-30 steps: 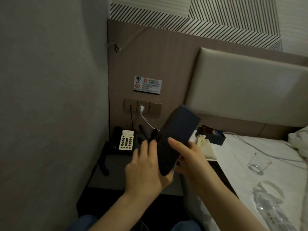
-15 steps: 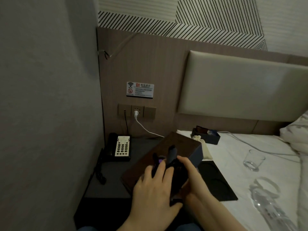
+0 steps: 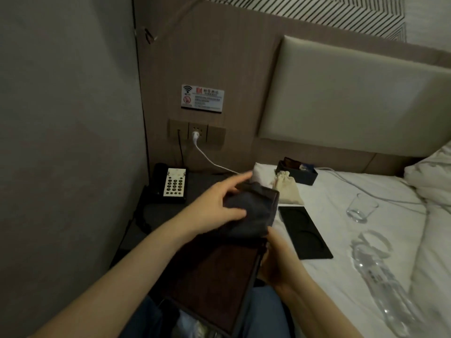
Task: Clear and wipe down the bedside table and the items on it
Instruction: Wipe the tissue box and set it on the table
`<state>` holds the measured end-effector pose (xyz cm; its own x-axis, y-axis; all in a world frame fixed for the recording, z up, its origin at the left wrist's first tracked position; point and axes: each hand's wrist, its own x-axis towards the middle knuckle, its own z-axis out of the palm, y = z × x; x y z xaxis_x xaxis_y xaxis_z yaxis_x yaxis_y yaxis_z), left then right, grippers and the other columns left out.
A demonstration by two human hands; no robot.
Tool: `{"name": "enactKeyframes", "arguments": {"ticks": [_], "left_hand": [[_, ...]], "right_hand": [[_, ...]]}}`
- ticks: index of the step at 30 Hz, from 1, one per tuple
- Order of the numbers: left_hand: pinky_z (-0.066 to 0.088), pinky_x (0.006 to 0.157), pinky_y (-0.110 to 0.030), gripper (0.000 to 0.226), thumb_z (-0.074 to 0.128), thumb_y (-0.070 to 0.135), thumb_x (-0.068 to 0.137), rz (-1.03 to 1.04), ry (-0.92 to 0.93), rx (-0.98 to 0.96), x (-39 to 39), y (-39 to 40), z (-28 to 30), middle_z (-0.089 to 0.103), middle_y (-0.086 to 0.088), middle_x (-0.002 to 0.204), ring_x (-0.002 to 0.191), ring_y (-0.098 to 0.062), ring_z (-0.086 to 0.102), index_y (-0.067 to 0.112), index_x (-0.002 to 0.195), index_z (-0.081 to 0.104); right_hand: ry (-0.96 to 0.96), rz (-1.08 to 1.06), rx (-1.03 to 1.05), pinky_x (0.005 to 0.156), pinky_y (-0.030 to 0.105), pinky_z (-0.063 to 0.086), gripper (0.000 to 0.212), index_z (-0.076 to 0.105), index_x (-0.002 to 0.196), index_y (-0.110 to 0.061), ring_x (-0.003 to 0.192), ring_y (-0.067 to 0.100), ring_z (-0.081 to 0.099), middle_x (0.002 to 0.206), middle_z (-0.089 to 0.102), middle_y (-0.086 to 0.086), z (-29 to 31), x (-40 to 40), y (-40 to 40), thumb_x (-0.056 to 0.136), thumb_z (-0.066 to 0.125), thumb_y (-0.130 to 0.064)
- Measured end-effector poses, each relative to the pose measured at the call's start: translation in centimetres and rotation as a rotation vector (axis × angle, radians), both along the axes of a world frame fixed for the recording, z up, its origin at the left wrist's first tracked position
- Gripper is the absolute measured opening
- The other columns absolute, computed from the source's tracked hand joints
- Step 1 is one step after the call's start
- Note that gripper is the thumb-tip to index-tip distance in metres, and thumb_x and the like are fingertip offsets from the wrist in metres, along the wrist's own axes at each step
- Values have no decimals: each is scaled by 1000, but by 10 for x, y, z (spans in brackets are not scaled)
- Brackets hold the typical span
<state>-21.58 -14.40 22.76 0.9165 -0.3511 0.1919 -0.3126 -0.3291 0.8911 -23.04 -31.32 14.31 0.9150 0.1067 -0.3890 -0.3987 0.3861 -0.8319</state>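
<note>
Tray (image 3: 214,276) is dark, rimmed, brown-lined, held tilted over person's lap, off the bedside table (image 3: 202,189). Right hand (image 3: 273,262) is clamped on its right rim from below. Left hand (image 3: 214,203) has fingers closed on grey cloth (image 3: 249,215), pressing it onto tray's far end.

Risks, imo:
- Single-hand support w/ wipe pressure on the far end → tray could pivot or slip.
- Tray's far corner is near white cable (image 3: 214,164) → a snag could tug the plug.
- Glass (image 3: 361,208) and plastic bottle (image 3: 388,279) sit on soft bed (image 3: 329,301) → a knee or elbow bump could roll them.
- Phone (image 3: 170,184) is on the table, not yet wiped afaict.
</note>
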Motion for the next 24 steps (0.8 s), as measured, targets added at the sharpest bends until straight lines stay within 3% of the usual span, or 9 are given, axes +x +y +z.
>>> {"name": "enactKeyframes", "arguments": {"ticks": [2,4,6,8,9,12,16,19,24], "left_hand": [[31,109,-23,63,68,26,86,189,-150,272,4,5,-13,44,0,133,128,-15,43,39,142,40],[21,115,-35,59,57,44,89,360,-356,506,2,12,-27,26,4,150,140,-20,22,48,143,33],[5,118,-47,53,37,50,94,254,-530,672,-5,8,-41,2,14,160,147,-16,-7,52,145,22],[-5,118,-45,52,18,50,97,48,-569,711,-12,-3,-54,-10,21,159,145,-6,-21,51,147,8],[-8,117,-42,52,14,48,97,10,-553,710,-11,-5,-59,-11,22,159,144,-2,-23,51,148,3],[-3,120,-41,51,20,42,102,129,-452,678,7,0,-58,-14,19,159,142,-1,-22,47,148,-2],[-4,120,-36,52,21,43,103,205,-260,583,19,10,-53,-18,17,158,143,-1,-19,44,149,-1],[-4,120,-34,52,19,45,101,108,-369,655,-2,5,-66,-19,22,154,141,2,-22,47,148,-3],[-8,112,-25,50,10,53,96,-80,-442,596,-30,-15,-79,-11,26,158,143,6,-17,56,143,-8]], "right_hand": [[-9,30,-9,72,42,59,54,66,121,-20,93,29,72,106,74,12,-1,0,-2,69,74,-33],[-2,74,-44,73,42,59,64,68,116,-20,90,30,72,105,73,13,0,-1,-6,54,80,-31],[-9,96,-26,68,39,58,69,69,116,-17,85,28,72,103,73,15,-1,0,-9,50,82,-29],[-27,97,10,67,38,57,58,66,121,-18,93,29,71,108,72,15,0,1,-8,65,75,-32],[-37,90,0,67,39,57,52,65,123,-20,97,30,70,111,72,14,0,0,-7,72,71,-32],[-37,100,-84,72,41,57,70,64,121,-20,96,29,70,109,73,12,3,-3,-5,54,82,-29],[-56,47,-92,84,46,57,72,64,121,-19,101,30,70,109,73,11,9,-3,-8,53,85,-29],[-30,-83,62,93,49,52,66,67,119,-17,101,32,69,109,73,13,16,5,-13,57,81,-33],[-30,-312,69,96,52,49,68,57,128,-23,107,33,65,118,68,11,16,8,-8,66,80,-38]]}}
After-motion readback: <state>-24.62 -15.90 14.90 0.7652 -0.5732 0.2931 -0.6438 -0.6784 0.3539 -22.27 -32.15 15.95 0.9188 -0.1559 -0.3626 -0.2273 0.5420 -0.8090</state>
